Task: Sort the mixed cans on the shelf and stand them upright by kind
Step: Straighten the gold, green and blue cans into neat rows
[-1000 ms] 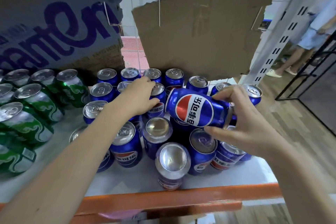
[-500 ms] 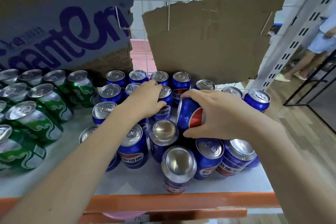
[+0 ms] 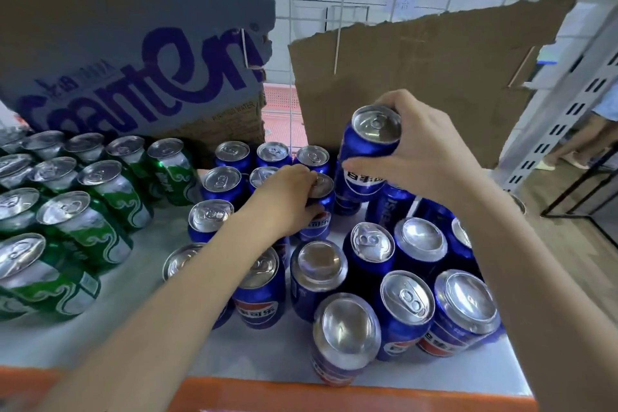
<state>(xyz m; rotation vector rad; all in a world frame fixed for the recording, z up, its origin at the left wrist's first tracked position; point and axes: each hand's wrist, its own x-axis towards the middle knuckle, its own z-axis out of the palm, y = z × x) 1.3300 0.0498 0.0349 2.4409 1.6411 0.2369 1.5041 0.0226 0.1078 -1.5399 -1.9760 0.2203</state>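
- Cardboard first: printed carton (image 3: 133, 84) with purple lettering fills the 10 o'clock region at the back of the shelf; torn plain cardboard sheet (image 3: 418, 77) stands at 1 o'clock against the wire back grid.
- White shelf board (image 3: 150, 294) with an orange front rail (image 3: 250, 395) along the 6 o'clock edge carries all the cans.
- Green cans (image 3: 83, 227): block at 9 o'clock, all upright, pull-tab tops up, packed in rows, set apart from the blue group by a strip of bare board.
- Blue cans (image 3: 404, 311): cluster from centre to 4 o'clock. Most stand tab-up; at least three show a smooth concave base on top, i.e. inverted: one at 6 o'clock nearest the rail, one just left of centre, one at 3 o'clock of centre.
- Right hand (image 3: 431, 157), at 1 o'clock: thumb and curled fingers wrap the upper body of a raised blue can (image 3: 364, 150). Can is tab-up, tilted slightly, lifted above its neighbours; whether its base touches the can below, cannot tell.
- Left hand (image 3: 284, 201), at centre: fingers curled and close together over the rim and side of a standing blue can (image 3: 319, 207) in the back rows; thumb side hidden, so exact grip cannot be resolved.
- Another person's legs (image 3: 582, 140) at 3 o'clock, beyond the shelf upright.
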